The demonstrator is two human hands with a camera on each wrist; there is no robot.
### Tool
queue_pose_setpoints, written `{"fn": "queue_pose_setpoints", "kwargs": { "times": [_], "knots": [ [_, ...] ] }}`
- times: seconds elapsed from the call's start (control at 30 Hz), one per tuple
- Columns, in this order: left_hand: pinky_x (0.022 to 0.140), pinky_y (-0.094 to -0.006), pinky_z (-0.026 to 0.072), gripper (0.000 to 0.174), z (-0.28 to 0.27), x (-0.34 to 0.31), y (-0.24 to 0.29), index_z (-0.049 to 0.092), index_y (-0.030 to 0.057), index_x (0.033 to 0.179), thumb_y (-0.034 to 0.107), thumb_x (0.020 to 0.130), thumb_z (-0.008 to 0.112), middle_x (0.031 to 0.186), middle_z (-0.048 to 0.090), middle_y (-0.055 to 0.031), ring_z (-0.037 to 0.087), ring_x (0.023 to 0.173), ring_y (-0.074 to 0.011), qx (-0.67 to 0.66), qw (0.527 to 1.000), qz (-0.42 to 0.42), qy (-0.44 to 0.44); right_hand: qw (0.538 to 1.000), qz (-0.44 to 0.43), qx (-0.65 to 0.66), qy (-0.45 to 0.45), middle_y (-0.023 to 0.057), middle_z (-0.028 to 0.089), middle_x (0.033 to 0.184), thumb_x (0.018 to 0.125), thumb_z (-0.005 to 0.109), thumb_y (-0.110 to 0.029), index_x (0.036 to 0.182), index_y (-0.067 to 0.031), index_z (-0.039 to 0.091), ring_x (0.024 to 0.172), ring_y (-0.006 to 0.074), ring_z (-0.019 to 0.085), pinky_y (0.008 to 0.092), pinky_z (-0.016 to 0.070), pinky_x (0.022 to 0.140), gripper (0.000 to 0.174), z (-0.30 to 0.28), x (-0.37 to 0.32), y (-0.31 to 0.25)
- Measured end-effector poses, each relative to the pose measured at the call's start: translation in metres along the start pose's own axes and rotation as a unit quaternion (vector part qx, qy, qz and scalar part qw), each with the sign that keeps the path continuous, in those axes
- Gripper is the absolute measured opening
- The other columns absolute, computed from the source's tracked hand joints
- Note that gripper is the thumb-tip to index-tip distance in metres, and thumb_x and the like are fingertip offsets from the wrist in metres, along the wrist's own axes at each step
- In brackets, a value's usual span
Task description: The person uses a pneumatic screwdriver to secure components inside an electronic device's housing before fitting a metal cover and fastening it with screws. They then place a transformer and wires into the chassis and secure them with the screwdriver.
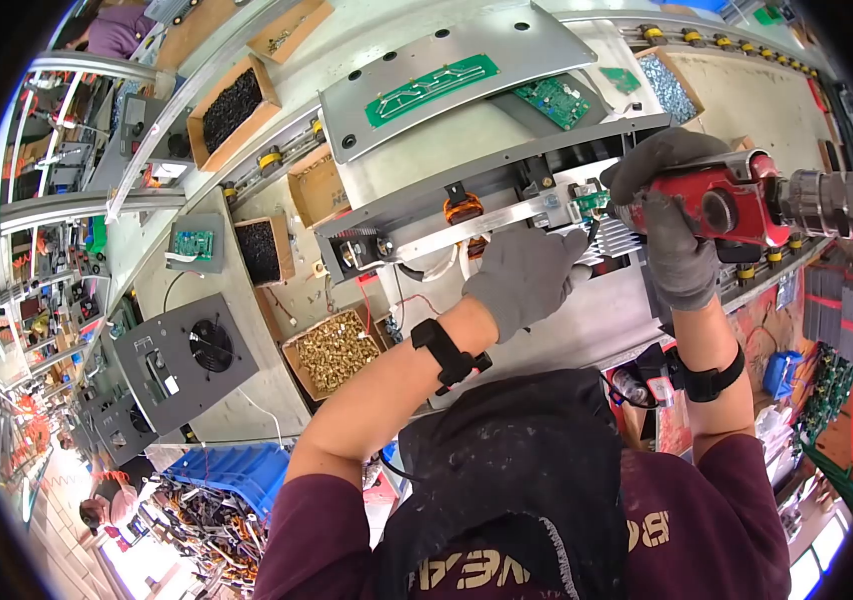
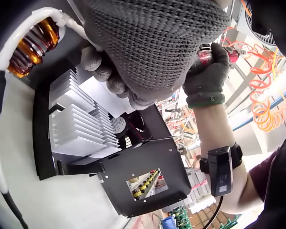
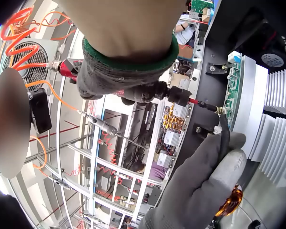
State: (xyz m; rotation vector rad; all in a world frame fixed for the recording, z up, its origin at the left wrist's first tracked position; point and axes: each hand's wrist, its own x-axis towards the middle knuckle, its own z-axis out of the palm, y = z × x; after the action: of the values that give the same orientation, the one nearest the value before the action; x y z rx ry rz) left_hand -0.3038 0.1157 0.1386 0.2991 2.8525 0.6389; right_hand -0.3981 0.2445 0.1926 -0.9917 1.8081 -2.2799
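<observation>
My gloved right hand (image 1: 682, 235) (image 3: 128, 71) grips a red power driver (image 1: 727, 205), seen also in the left wrist view behind the other glove. In the right wrist view the driver's bit (image 3: 200, 103) meets a metal fastener (image 3: 221, 110) at the edge of a green circuit board (image 3: 232, 93). Just below it, my gloved left hand (image 1: 527, 275) (image 2: 157, 47) (image 3: 200, 186) pinches a black-sleeved cable end (image 3: 224, 136) between thumb and finger. Both hands are over a dark metal housing (image 1: 397, 205) with silver heatsink fins (image 2: 86, 129) and a copper coil (image 1: 463, 208).
A grey panel (image 1: 447, 75) with a green board lies behind the housing. Boxes of brass parts (image 1: 335, 355) and black screws (image 1: 232, 112) stand to the left, near a panel with a fan (image 1: 187, 350). A blue crate (image 1: 227, 475) is at lower left. Orange air hoses (image 2: 262, 81) hang nearby.
</observation>
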Motion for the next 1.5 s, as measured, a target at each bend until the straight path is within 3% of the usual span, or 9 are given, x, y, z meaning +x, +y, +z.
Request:
{"fn": "queue_pose_setpoints", "kwargs": {
  "times": [0.27,0.6,0.7,0.8,1.0,1.17,1.4,1.47,1.5],
  "knots": [
    [0.056,-0.0451,0.0453,0.027,0.006,0.001,0.002,0.056,0.0102,0.096,0.036,0.088,0.053,0.071,0.062,-0.0117,0.06,0.064,-0.0325,-0.015,1.0,-0.007,0.012,0.994,0.071,-0.01,-0.085,0.0074,0.054,0.114,0.086,0.054,-0.004,0.12,-0.0029,0.049,0.113,0.016,0.048,0.0326,0.0365,0.099,0.034,-0.021,-0.025,0.021],
    [0.053,-0.0441,0.0444,0.021,0.005,0.021,0.001,0.058,0.0106,0.098,0.027,0.085,0.055,0.066,0.059,-0.0125,0.058,0.058,-0.0323,0.045,0.991,-0.016,0.128,0.988,0.008,-0.115,0.105,0.0082,0.064,0.091,0.083,0.063,-0.009,0.101,0.0007,0.06,0.069,0.0121,0.058,0.0239,0.0482,0.06,0.021,-0.043,-0.015,-0.058],
    [0.074,-0.0435,0.0422,0.023,0.016,0.025,0.012,0.061,0.0136,0.098,0.025,0.078,0.062,0.093,0.057,-0.0091,0.054,0.09,-0.0281,0.097,0.932,-0.013,0.35,0.986,-0.06,-0.108,0.116,0.0121,0.064,0.099,0.087,0.055,-0.006,0.108,0.0021,0.056,0.079,0.0173,0.061,0.0286,0.0513,0.068,0.022,-0.068,-0.039,-0.074],
    [0.084,-0.0469,0.0356,0.028,0.05,0.033,0.051,0.061,0.013,0.098,0.025,0.073,0.064,0.099,0.054,-0.0067,0.047,0.103,-0.0272,0.128,0.915,0.133,0.359,0.986,-0.077,0.053,0.14,0.0139,0.06,0.1,0.086,0.057,-0.016,0.12,-0.0023,0.046,0.083,0.0224,0.061,0.0391,0.0538,0.076,0.038,-0.073,-0.067,-0.104],
    [0.101,-0.0551,0.0235,0.026,0.121,0.101,0.081,0.065,0.0124,0.105,0.018,0.087,0.046,0.113,0.057,-0.0071,0.043,0.116,-0.0304,0.368,0.905,0.211,0.046,0.959,0.025,-0.062,0.275,0.0099,0.055,0.085,0.077,0.069,-0.037,0.115,-0.0049,0.043,0.073,0.0212,0.059,0.0427,0.0535,0.073,0.056,-0.093,-0.121,-0.117],
    [0.101,-0.0623,0.0184,0.026,0.15,0.122,0.065,0.065,0.0131,0.104,0.018,0.087,0.046,0.107,0.061,-0.0073,0.045,0.117,-0.031,0.452,0.861,0.223,0.075,0.939,0.051,-0.129,0.316,0.0095,0.056,0.081,0.076,0.068,-0.042,0.113,-0.0049,0.045,0.07,0.022,0.059,0.0425,0.0535,0.07,0.057,-0.111,-0.149,-0.123],
    [0.095,-0.0431,0.0354,0.015,0.095,0.053,0.082,0.062,0.0108,0.095,0.015,0.083,0.055,0.083,0.059,-0.002,0.056,0.09,-0.0204,-0.053,0.977,0.119,0.172,0.941,0.04,-0.079,0.328,0.0102,0.055,0.085,0.076,0.068,-0.043,0.114,-0.0059,0.045,0.072,0.0226,0.058,0.0419,0.0513,0.075,0.059,-0.089,-0.135,-0.129],
    [0.085,-0.0366,0.0454,0.019,0.065,0.023,0.075,0.058,0.0059,0.098,0.023,0.092,0.052,0.085,0.059,-0.0032,0.059,0.085,-0.0195,-0.515,0.85,-0.072,-0.085,0.96,0.03,0.004,0.278,0.0114,0.055,0.085,0.076,0.069,-0.043,0.113,-0.0062,0.045,0.071,0.0233,0.058,0.0418,0.0516,0.071,0.058,-0.082,-0.13,-0.122],
    [0.085,-0.0366,0.0454,0.019,0.062,0.008,0.07,0.058,0.0059,0.098,0.023,0.092,0.052,0.085,0.059,-0.0032,0.059,0.085,-0.0195,-0.519,0.848,-0.078,-0.077,0.963,0.034,0.007,0.269,0.0114,0.055,0.085,0.076,0.069,-0.043,0.113,-0.0062,0.045,0.071,0.0233,0.058,0.0418,0.0516,0.071,0.058,-0.074,-0.124,-0.119]
  ]
}}
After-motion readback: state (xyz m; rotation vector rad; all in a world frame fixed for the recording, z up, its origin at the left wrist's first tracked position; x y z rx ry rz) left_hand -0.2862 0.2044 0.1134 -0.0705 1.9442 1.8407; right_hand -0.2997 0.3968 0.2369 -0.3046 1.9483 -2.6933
